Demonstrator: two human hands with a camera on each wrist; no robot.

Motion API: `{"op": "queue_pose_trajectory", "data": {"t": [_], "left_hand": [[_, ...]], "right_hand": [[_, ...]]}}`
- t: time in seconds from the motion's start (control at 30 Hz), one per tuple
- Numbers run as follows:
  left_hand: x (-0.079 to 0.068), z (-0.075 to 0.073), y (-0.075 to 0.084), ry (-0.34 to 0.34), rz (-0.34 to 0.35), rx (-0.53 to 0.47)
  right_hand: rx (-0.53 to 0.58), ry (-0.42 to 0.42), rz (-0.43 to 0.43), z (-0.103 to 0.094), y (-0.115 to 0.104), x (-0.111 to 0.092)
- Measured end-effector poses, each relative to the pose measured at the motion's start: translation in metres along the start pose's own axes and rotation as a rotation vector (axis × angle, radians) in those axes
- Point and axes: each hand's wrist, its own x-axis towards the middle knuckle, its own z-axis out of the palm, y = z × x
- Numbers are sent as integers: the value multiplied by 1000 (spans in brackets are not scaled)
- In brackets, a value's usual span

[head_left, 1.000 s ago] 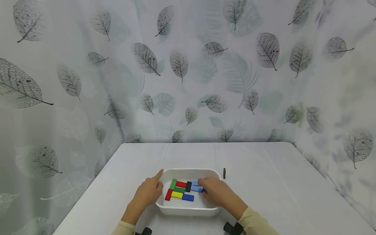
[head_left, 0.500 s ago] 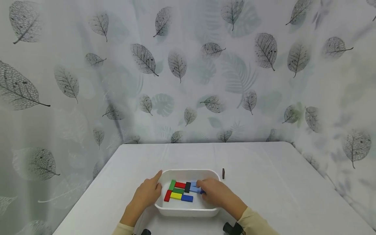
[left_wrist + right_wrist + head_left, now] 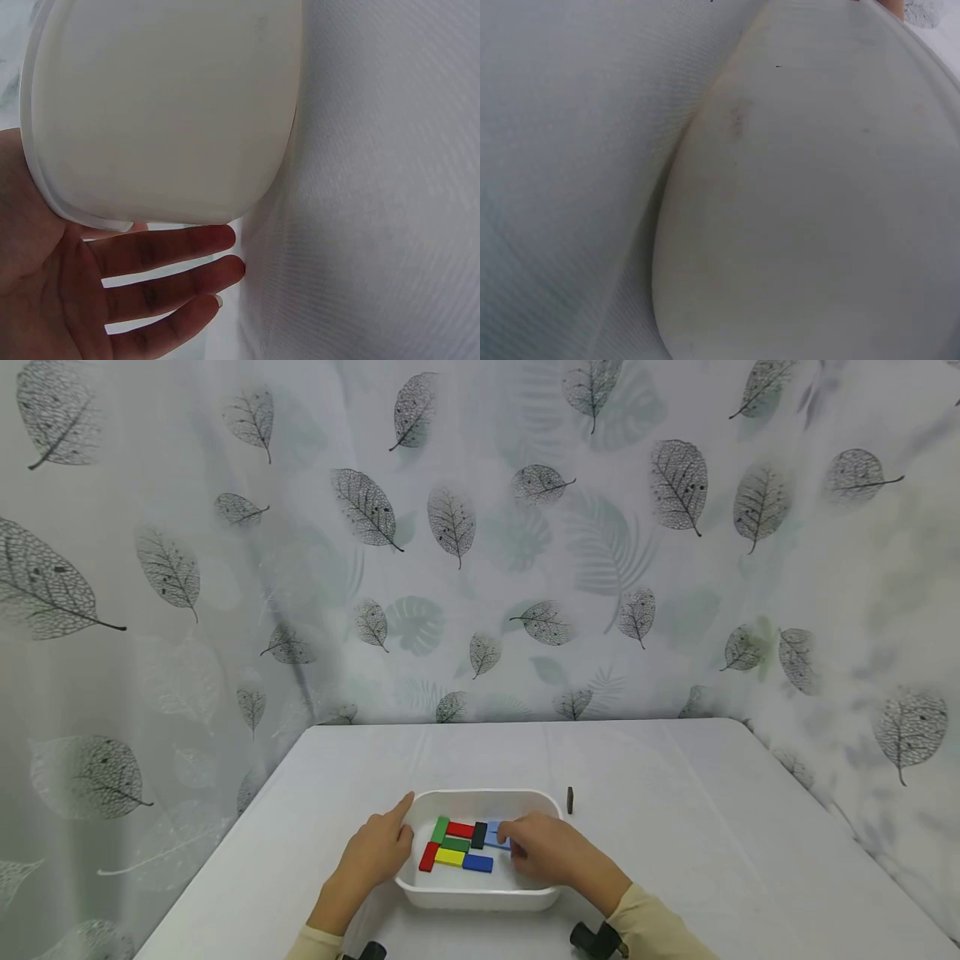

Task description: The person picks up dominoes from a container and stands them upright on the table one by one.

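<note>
A white plastic tray (image 3: 480, 900) stands on the table. Inside it flat rectangular blocks lie against each other: a green block (image 3: 440, 828), red block (image 3: 460, 830), black block (image 3: 478, 835), yellow block (image 3: 449, 857), blue block (image 3: 477, 863) and several others. My left hand (image 3: 375, 850) rests at the tray's left end, index finger along the rim; in the left wrist view its fingers extend loosely beside the outer wall. My right hand (image 3: 551, 847) reaches over the right side, bent fingers touching a light blue block (image 3: 493, 840). What lies beneath these fingers is hidden.
Behind the tray's right corner a small dark brown piece (image 3: 570, 800) stands upright on the white-covered table (image 3: 660, 827). A leaf-patterned curtain (image 3: 480, 568) hangs around the back and sides. The right wrist view holds mostly the tray's outer wall (image 3: 802, 195).
The right fingers have shifted slightly left over the light blue blocks. A dark blue block that peeked out by the thumb is now covered. The left hand stays at the rim.
</note>
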Motion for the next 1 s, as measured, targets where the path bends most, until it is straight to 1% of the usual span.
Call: {"op": "queue_pose_trajectory", "data": {"t": [0.13,0.43,0.53,0.67,0.8,1.0], "left_hand": [[0,0,-1,3,1,-4],[0,0,-1,-1,5,-9],[0,0,-2,-1,6,-9],[0,0,-2,-2,2,-5],[0,0,-2,-5,-2,-4],[1,-1,-1,-15,-6,-15]], "right_hand": [[-25,-3,9,0,0,0],[-147,-13,88,2,-4,0],[-160,-18,101,3,-5,0],[-158,-19,82,3,-5,1],[-161,-46,66,2,-6,1],[-149,-88,79,2,-4,2]]}}
